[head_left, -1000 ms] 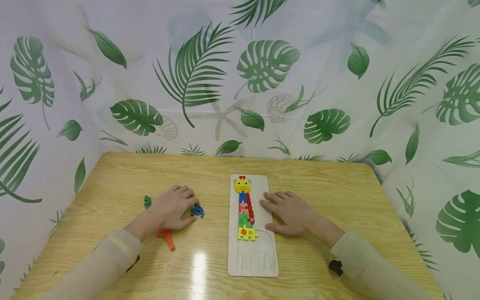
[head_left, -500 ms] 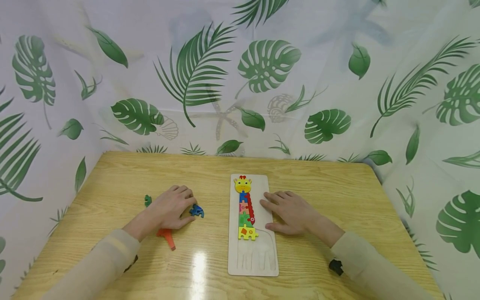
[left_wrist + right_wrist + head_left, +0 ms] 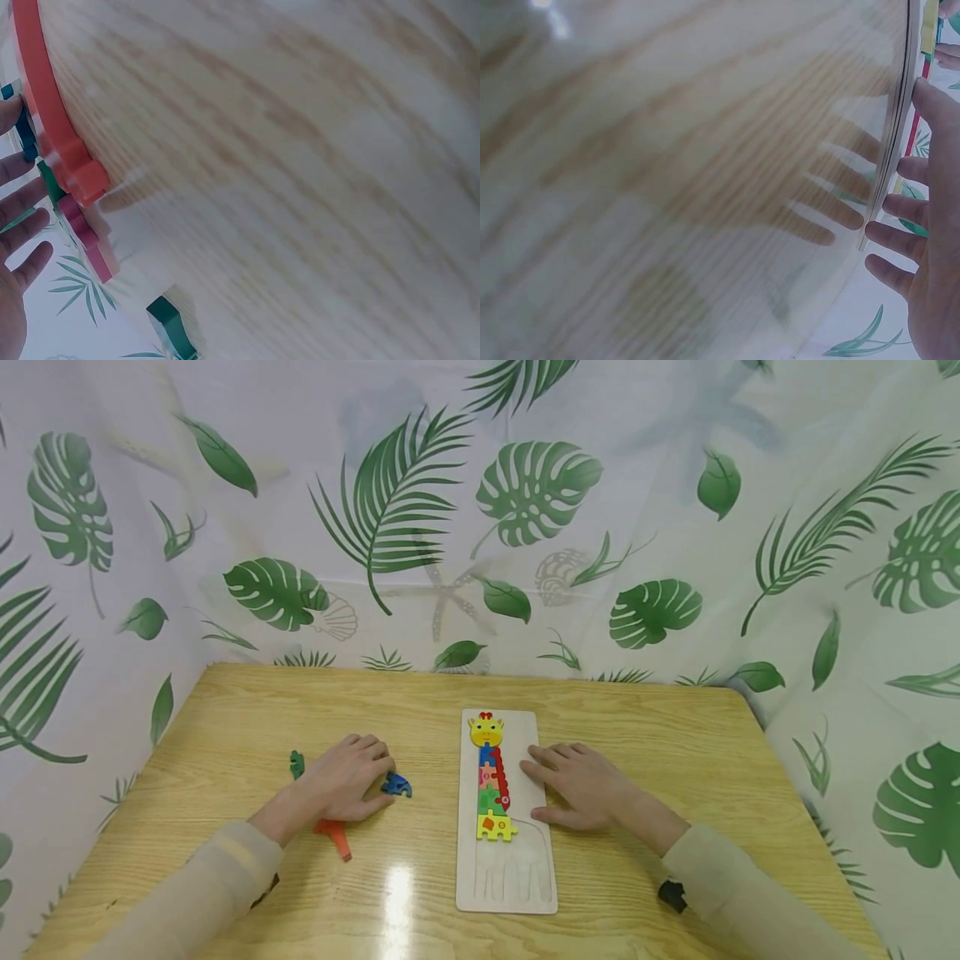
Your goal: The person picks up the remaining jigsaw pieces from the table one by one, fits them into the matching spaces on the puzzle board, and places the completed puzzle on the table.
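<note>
A pale puzzle board [image 3: 513,877] lies on the table, holding a giraffe head [image 3: 486,730], a red mane piece [image 3: 501,777] and several coloured body pieces, the lowest yellow [image 3: 495,827]. Left of the board, my left hand [image 3: 341,781] has a blue piece [image 3: 397,784] between thumb and index finger; in the left wrist view the blue piece [image 3: 25,131] spans between their tips. My right hand [image 3: 581,785] rests its spread fingertips on the board's right edge. From the right wrist view, the right hand [image 3: 937,217] has its fingers extended beside the board edge [image 3: 889,161].
An orange piece [image 3: 335,838] lies below my left wrist, and a green piece [image 3: 297,765] sits to its left. The left wrist view also shows a magenta piece [image 3: 81,229]. Leaf-printed cloth [image 3: 420,635] stands behind the wooden table [image 3: 630,893].
My left hand and the blue piece have shifted very slightly to the right and toward me, the piece turning a little. My right hand and the board have stayed in place.
</note>
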Action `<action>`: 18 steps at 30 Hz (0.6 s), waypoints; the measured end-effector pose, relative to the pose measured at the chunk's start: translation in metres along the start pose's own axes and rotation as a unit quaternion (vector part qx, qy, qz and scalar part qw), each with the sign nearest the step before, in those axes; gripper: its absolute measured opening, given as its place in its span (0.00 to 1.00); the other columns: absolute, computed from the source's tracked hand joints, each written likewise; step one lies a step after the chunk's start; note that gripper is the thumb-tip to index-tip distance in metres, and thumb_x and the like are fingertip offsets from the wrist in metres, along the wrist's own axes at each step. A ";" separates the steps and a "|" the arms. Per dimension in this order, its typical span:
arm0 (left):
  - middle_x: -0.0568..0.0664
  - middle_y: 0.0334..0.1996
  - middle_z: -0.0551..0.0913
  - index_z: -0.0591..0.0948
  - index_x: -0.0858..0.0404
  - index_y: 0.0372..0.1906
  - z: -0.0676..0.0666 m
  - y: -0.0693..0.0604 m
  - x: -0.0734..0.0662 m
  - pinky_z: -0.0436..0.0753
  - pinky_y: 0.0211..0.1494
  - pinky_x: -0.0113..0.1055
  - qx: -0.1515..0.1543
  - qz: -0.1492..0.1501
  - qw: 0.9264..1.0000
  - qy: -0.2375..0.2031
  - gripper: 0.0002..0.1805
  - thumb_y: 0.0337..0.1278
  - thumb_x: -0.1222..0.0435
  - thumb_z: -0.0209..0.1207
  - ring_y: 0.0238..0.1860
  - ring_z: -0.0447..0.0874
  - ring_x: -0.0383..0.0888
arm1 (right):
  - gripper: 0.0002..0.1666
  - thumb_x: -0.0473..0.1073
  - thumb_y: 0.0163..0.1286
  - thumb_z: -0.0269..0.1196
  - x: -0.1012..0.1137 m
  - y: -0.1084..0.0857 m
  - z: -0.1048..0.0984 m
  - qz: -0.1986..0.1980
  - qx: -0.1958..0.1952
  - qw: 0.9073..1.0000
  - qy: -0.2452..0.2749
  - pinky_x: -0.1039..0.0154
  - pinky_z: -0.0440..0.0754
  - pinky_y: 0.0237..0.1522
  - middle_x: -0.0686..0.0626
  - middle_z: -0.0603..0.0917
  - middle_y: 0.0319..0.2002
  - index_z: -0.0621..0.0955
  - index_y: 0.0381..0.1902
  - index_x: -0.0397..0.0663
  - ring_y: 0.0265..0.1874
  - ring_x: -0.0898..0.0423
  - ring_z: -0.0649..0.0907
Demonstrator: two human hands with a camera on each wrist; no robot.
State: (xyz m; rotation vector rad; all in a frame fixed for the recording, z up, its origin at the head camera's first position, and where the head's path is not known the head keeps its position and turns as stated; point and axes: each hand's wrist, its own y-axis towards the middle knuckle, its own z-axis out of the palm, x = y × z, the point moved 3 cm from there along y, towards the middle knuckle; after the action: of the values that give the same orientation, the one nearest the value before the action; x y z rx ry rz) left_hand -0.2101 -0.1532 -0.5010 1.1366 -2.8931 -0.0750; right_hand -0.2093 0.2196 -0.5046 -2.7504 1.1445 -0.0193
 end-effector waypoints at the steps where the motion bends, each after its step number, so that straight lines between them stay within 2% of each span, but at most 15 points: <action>1: 0.52 0.52 0.86 0.85 0.58 0.53 0.000 0.000 0.000 0.82 0.66 0.52 -0.002 0.001 1.000 0.001 0.23 0.68 0.45 0.63 0.58 0.83 0.52 | 0.48 0.77 0.75 0.51 0.000 0.000 0.000 0.000 0.001 1.000 0.000 0.40 0.74 0.76 0.45 0.71 0.79 0.68 0.81 0.57 0.75 0.42 0.75; 18: 0.51 0.50 0.86 0.85 0.57 0.52 0.004 -0.001 -0.003 0.83 0.63 0.51 -0.020 -0.006 1.000 0.000 0.24 0.68 0.41 0.63 0.55 0.83 0.51 | 0.48 0.77 0.75 0.50 -0.001 0.002 0.003 0.005 0.008 1.000 0.007 0.40 0.72 0.77 0.45 0.70 0.80 0.66 0.82 0.58 0.77 0.42 0.73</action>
State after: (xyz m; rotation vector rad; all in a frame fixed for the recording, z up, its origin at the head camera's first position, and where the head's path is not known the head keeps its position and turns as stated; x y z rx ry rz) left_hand -0.2075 -0.1519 -0.5050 1.1461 -2.8712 -0.1322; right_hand -0.2109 0.2196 -0.5076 -2.7342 1.1560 -0.0474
